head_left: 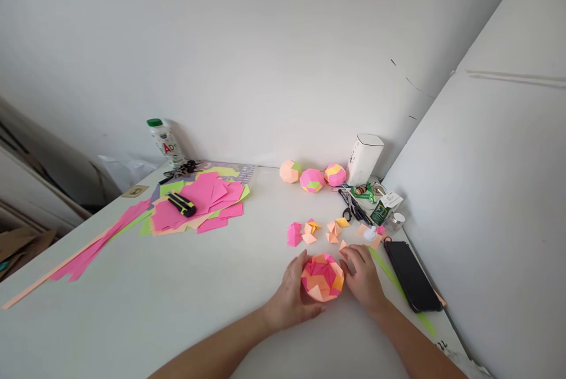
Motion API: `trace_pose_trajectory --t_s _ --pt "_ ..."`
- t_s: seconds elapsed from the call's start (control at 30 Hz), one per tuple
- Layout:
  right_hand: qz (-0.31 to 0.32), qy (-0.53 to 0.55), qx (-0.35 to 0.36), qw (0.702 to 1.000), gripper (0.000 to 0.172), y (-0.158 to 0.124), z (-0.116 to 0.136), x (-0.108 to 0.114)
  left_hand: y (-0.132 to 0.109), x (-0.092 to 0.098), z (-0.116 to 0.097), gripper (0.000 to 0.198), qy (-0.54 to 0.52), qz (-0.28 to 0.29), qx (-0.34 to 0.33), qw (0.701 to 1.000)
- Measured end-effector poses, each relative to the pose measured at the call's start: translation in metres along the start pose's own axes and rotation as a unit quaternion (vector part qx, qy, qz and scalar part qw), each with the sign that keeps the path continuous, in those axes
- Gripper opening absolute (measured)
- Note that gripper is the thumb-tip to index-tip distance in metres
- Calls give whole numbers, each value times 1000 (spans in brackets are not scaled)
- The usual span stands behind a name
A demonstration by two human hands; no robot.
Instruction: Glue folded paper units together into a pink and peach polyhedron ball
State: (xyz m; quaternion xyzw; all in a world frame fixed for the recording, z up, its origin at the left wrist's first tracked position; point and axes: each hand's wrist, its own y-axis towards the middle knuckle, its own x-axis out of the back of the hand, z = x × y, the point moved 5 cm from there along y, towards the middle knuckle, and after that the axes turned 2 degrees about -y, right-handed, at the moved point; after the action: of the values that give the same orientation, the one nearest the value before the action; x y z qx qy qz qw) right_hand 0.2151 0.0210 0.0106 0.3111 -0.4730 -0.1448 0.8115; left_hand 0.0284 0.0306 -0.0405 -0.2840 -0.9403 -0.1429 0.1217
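A partly built folded-paper ball (322, 277), pink, peach and orange, is open at the top like a bowl near the table's front. My left hand (292, 296) is wrapped round its left side, thumb below it. Just right of the ball, my right hand (363, 276) has its thumb and index finger closed around a small peach paper piece (343, 246). Folded pink pieces (294, 234) lie beyond the ball, with peach and orange pieces (311, 230) beside them and another peach group (333, 231) farther right.
Three finished paper balls (312, 180) line the wall beside a white container (365, 160). Scissors (347, 213), pens and a jar (395, 223) sit at the right, above a black phone (413, 276). Leftward are paper sheets (207, 193), a cutter (181, 204) and a bottle (165, 143).
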Motion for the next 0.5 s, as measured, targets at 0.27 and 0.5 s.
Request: trace_pose_trajectory --t_s 0.27,0.5 --pt "-20 253 -129 959 5 -5 14 18 -5 21 -45 52 46 -112 -122 985" --pt "95 456 -85 881 16 -17 62 20 -19 8 -60 30 -41 -47 -160 985"
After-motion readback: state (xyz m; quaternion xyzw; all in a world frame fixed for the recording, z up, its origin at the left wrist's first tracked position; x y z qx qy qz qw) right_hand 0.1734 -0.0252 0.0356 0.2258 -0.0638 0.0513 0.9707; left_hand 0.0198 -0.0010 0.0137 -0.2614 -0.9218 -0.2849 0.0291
